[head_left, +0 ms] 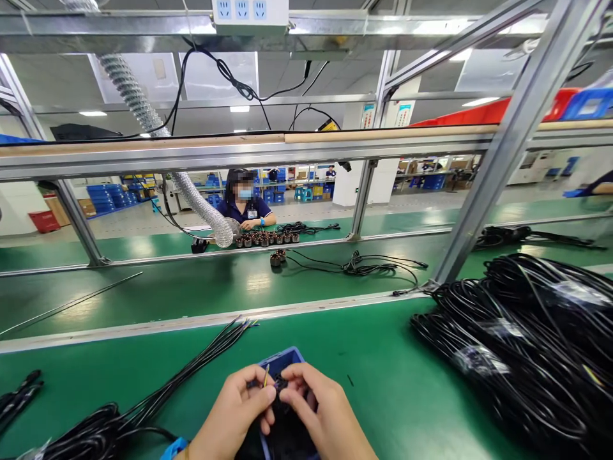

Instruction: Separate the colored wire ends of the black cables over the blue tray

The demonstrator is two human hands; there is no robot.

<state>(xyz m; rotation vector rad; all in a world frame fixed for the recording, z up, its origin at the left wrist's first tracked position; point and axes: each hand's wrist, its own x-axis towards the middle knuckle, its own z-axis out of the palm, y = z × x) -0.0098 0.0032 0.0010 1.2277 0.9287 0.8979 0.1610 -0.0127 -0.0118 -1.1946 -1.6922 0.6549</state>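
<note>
My left hand is closed in a pinch on a thin cable end, whose yellow wire sticks up between thumb and fingers. My right hand is close beside it, thumb and fingers curled together around something dark and too small to make out. Both hands are over a blue bin that has small black parts inside. A blue band circles my left wrist. Left of the bin, a bundle of black cables lies with its coloured wire ends pointing away from me.
Coiled black cables are heaped at the right. A metal frame crosses the bench. Beyond it are a flexible duct, round metal parts, more cables and a seated, masked person. Black cable ends lie far left.
</note>
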